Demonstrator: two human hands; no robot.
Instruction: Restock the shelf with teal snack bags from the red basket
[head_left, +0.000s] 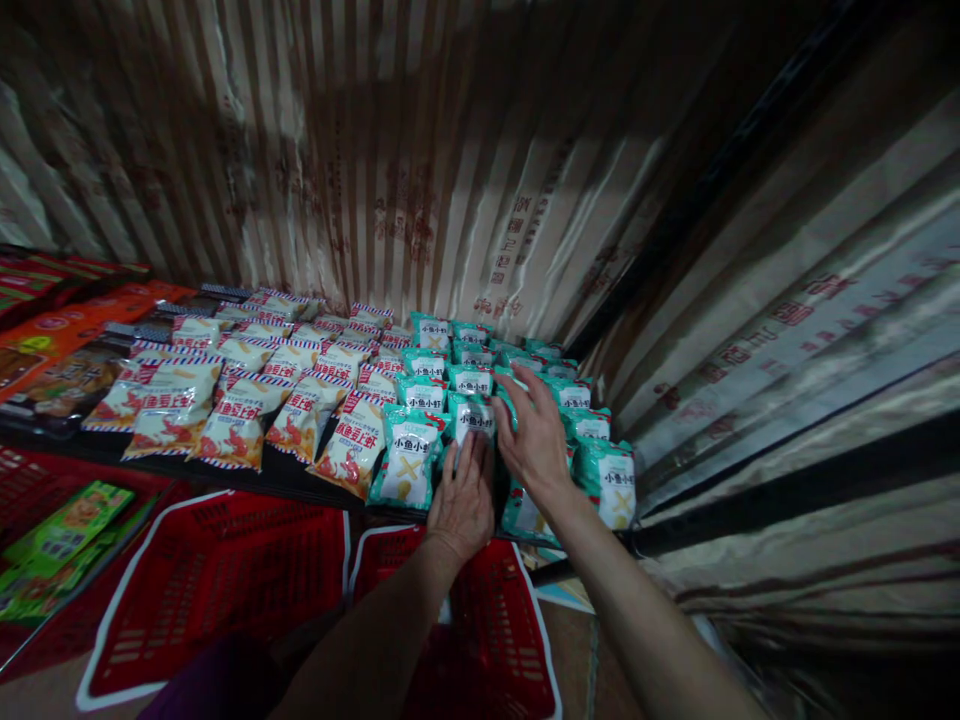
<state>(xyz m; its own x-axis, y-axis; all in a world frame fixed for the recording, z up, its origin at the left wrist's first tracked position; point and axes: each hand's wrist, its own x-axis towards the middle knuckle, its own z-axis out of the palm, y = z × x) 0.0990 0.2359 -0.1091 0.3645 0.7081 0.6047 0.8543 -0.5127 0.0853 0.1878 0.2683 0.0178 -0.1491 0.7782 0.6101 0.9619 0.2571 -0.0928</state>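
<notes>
Teal-and-white snack bags [409,465] stand in rows on a dark shelf. My left hand [463,500] reaches to the front of these rows, its fingers stretched out flat against the lower part of one snack bag [475,412]. Just right of it, my right hand [536,430] is over the neighbouring teal bags, fingers apart and grasping nothing that I can see. It hides parts of the bags beneath it. Another teal bag [616,485] stands at the right front corner, beyond my right wrist.
Cream snack bags with striped edges [174,405] fill the shelf to the left, beside orange packs [64,340]. Below are red baskets [225,570], [510,600], and green packets [67,545] at far left. Dark rack bars [720,520] and pleated printed sheeting [420,180] close in behind and right.
</notes>
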